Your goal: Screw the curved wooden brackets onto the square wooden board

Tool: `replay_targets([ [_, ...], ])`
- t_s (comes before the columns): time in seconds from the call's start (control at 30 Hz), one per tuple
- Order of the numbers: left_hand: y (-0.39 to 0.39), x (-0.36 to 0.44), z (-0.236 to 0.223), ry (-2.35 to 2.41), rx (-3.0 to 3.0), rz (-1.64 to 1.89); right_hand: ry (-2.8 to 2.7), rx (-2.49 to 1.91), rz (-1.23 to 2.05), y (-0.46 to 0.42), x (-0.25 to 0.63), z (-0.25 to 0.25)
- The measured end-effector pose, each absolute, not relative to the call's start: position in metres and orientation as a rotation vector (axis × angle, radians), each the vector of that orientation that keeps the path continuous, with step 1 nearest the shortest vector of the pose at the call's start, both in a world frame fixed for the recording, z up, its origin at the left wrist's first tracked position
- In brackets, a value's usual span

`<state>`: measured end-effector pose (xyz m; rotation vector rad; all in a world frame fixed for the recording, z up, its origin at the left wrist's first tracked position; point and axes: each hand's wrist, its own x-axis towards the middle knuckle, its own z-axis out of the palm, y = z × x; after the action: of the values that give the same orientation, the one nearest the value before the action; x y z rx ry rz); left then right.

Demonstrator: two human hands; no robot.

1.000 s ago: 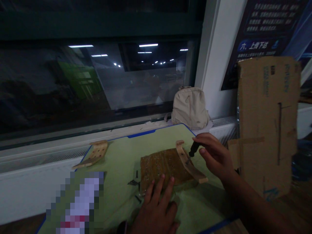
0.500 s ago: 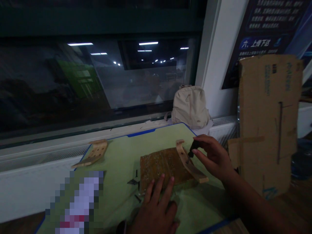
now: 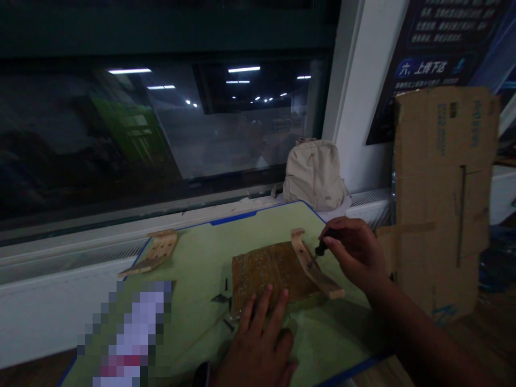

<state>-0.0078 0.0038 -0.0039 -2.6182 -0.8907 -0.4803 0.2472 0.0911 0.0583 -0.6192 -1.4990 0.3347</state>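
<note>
A brown wooden board [image 3: 264, 263] lies on the green-topped table, with a curved light wooden strip [image 3: 318, 277] across its right end. My right hand [image 3: 355, 250] grips a black-handled screwdriver [image 3: 322, 247], whose shaft slants down to a hole in the strip. Whether a screw sits under its tip is too small to tell. My left hand [image 3: 262, 338] rests flat with fingers spread on the board's near edge. Several dark screws [image 3: 220, 299] lie on the table just left of the board.
Another curved wooden piece with holes [image 3: 155, 253] lies at the table's left edge. A beige backpack [image 3: 312, 174] stands by the window behind the table [image 3: 201, 252]. A large cardboard sheet [image 3: 441, 209] leans on the right. A pixelated patch covers the near left.
My right hand has shifted slightly and the screwdriver's handle now leans further right, its tip staying at the strip. My left hand keeps its place on the board.
</note>
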Motion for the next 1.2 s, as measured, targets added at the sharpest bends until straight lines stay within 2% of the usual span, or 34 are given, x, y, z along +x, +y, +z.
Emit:
replay_targets([
  [0.2,0.007,-0.009,-0.010,-0.850,-2.590,-0.490,-1.650,-0.642,0.073,0.092,0.254,0.063],
  [0.37,0.003,-0.008,-0.006,-0.913,-2.617,-0.454,-1.725,-0.693,0.129,0.091,0.251,0.061],
  [0.53,0.004,-0.008,-0.004,-0.927,-2.662,-0.425,-1.637,-0.764,0.013,0.097,0.253,0.054],
  [0.77,0.010,-0.011,-0.012,-0.823,-2.573,-0.524,-1.509,-0.659,0.106,0.097,0.250,0.051],
  [0.93,0.003,-0.008,-0.006,-0.915,-2.603,-0.436,-1.631,-0.661,0.195,0.090,0.248,0.055],
  [1.1,0.003,-0.008,-0.005,-0.918,-2.631,-0.435,-1.491,-0.629,0.416,0.091,0.243,0.058],
  [1.2,0.006,-0.010,-0.009,-0.879,-2.644,-0.446,-1.415,-0.666,0.416,0.094,0.244,0.059],
])
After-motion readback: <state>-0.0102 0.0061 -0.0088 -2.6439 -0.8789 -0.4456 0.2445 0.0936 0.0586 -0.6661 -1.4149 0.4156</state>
